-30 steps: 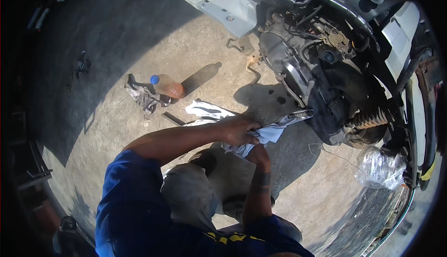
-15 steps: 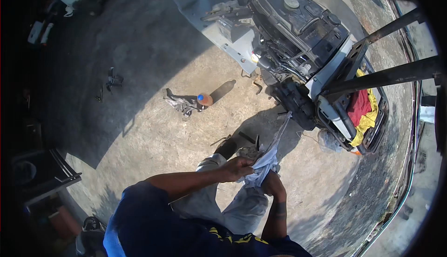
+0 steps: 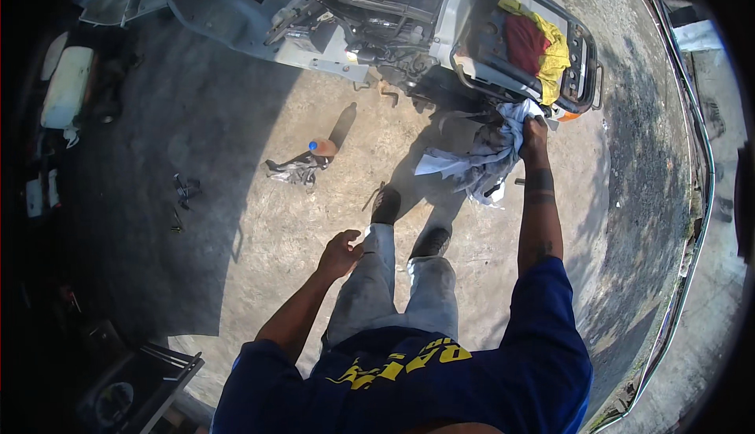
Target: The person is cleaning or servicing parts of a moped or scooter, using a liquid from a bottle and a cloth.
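Note:
My right hand [image 3: 534,137], reaching forward, grips one end of a crumpled white and grey cloth [image 3: 493,155]. The cloth hangs loosely over the ground beside the rear of a partly stripped scooter [image 3: 409,33]. My left hand [image 3: 342,253] holds nothing and is beside my left knee, its fingers loosely bent and apart. Ahead of that hand, a bottle of orange-brown liquid with a blue cap [image 3: 322,147] rests on the concrete, touching a stained rag [image 3: 292,169].
A red and yellow cloth [image 3: 535,41] lies on the scooter's rear rack. Dark metal parts [image 3: 186,188] are on the shaded ground to the left, and a dark bench [image 3: 149,379] stands at lower left. A low concrete edge [image 3: 676,277] runs along the right.
My left hand has let go of the cloth and moved down and left. My right hand has carried it forward and right, toward the scooter. My view has shifted, showing my legs straighter.

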`<state>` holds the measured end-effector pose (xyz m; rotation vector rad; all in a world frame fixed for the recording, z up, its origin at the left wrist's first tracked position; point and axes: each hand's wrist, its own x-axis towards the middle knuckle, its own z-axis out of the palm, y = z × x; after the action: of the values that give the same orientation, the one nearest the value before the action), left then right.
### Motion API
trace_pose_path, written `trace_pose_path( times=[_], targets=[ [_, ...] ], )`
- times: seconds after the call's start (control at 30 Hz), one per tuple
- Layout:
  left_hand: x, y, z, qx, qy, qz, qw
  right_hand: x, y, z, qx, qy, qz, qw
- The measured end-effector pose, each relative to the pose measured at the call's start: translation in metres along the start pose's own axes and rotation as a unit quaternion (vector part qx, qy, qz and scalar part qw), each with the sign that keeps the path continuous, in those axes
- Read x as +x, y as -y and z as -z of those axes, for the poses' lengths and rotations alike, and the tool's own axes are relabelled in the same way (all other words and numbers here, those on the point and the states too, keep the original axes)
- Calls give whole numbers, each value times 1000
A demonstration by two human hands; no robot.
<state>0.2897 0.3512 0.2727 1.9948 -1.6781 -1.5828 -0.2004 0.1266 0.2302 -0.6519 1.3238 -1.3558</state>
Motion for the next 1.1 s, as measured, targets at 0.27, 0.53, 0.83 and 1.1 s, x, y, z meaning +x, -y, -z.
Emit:
trace_pose_path(
  times=[0.27, 0.53, 0.83, 1.1],
  targets=[
    [-132, 22, -32, 7, -2, 106, 994, -107, -51, -4, -377, -76, 48, 922],
    [-206, -21, -24, -55, -105, 127, 985, -322, -20, -39, -334, 34, -13, 942],
    [-218, -29, -14, -344, -14, 211, 915, -501, 125, -140, -29, 182, -11, 983],
    [-288, 69, 19, -456, 58, -188, 868, -634, 123, -293, 21, 216, 90, 972]
  ],
)
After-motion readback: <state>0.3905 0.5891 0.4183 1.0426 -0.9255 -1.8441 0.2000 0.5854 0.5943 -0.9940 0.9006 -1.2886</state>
